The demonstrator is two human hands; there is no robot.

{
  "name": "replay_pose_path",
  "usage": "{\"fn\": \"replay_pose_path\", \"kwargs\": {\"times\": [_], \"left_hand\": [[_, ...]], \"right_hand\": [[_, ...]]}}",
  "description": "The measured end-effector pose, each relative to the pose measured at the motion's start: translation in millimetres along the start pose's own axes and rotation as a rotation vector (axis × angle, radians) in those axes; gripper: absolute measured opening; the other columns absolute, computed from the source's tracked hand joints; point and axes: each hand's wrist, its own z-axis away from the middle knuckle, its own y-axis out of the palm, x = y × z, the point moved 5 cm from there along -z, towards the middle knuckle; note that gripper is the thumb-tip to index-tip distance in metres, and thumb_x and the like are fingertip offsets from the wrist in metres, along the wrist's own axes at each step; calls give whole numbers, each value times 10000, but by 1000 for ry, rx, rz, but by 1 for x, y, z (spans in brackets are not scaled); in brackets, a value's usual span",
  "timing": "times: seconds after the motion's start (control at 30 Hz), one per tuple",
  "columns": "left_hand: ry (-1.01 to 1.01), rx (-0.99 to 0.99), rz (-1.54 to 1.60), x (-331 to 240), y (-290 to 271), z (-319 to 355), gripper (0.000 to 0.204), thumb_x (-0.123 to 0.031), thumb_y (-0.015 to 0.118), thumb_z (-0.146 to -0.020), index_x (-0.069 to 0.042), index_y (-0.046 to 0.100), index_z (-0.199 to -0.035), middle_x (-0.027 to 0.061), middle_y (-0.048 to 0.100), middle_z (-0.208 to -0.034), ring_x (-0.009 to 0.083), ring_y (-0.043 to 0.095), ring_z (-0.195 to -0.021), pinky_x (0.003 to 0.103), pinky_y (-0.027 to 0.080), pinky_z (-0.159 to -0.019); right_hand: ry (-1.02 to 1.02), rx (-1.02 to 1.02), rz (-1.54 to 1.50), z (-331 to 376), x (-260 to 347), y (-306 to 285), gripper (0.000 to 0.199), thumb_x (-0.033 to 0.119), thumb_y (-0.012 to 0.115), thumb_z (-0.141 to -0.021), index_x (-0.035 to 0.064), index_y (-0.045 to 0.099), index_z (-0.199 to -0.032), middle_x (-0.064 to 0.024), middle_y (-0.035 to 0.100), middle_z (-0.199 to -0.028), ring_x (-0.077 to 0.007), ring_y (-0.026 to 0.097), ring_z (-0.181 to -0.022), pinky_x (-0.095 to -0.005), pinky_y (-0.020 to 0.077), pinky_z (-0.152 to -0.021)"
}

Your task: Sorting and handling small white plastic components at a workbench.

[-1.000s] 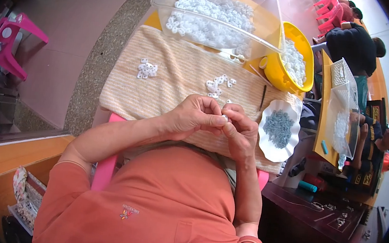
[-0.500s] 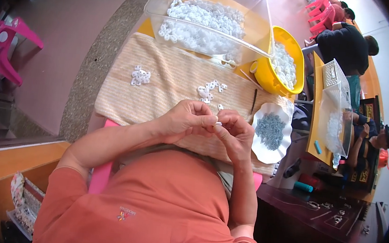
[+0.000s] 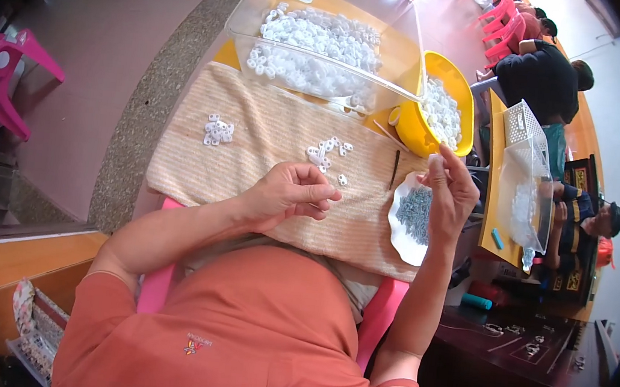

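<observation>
My right hand (image 3: pixel 452 189) is raised over the right side of the white wavy-rimmed dish (image 3: pixel 399 229), near the yellow basket (image 3: pixel 410 126). Its fingertips pinch a small white plastic piece (image 3: pixel 433 159). Inside the dish lie many small grey-blue parts (image 3: pixel 415 210), partly covered by that hand. Over the towel's near edge, my left hand (image 3: pixel 289 195) has its thumb and fingers pressed together; whatever may be between them is too small to make out. Beyond it on the towel are a loose group of white two-holed pieces (image 3: pixel 322 152), a single one (image 3: pixel 342 179) and a tighter pile (image 3: pixel 217 132).
A clear plastic bin (image 3: pixel 320 93) of white pieces stands at the back of the striped towel (image 3: pixel 258 112). More fill the yellow basket. A dark thin stick (image 3: pixel 395 170) lies by the dish. People sit at a table (image 3: pixel 495 213) on the right; a pink stool (image 3: pixel 8 79) stands left.
My hands have parted. The right one has moved right and away from me, carrying the white piece toward the yellow basket. My left hand remains near its former place.
</observation>
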Motion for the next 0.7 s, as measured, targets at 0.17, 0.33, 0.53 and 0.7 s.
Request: {"fn": "replay_pose_path", "kwargs": {"times": [0.17, 0.33, 0.53, 0.7], "left_hand": [[11, -13, 0, -1, -2, 0, 124, -150, 668, -884, -46, 619, -930, 88, 662, -1003, 79, 621, -776, 261, 553, -729], [44, -13, -22, -5, -1, 1, 119, -145, 668, -881, -40, 626, -921, 89, 664, -993, 82, 623, -769, 254, 554, -718], [63, -35, -53, -5, -3, 0, 89, -130, 662, -883, -54, 623, -906, 81, 663, -949, 93, 636, -758, 258, 566, -702], [77, -27, -64, -6, -2, 0, 91, -130, 657, -887, -48, 622, -904, 85, 658, -939, 101, 636, -757, 261, 560, -700]], "right_hand": [[-27, 35, 20, -7, -1, -4, 238, 113, 627, -912, 1, 636, -1121, -26, 611, -797, -51, 582, -681, -221, 558, -642], [-74, 70, 30, -5, -17, -7, 199, 80, 631, -903, -16, 631, -1078, -31, 631, -841, -57, 602, -709, -222, 560, -653], [17, 52, 36, 2, -17, -5, 185, 41, 642, -872, -27, 638, -1044, -40, 642, -864, -75, 610, -765, -218, 527, -694], [31, 23, 97, 7, -25, -11, 178, 35, 654, -843, -22, 648, -1012, -42, 645, -863, -89, 609, -790, -213, 492, -719]]}}
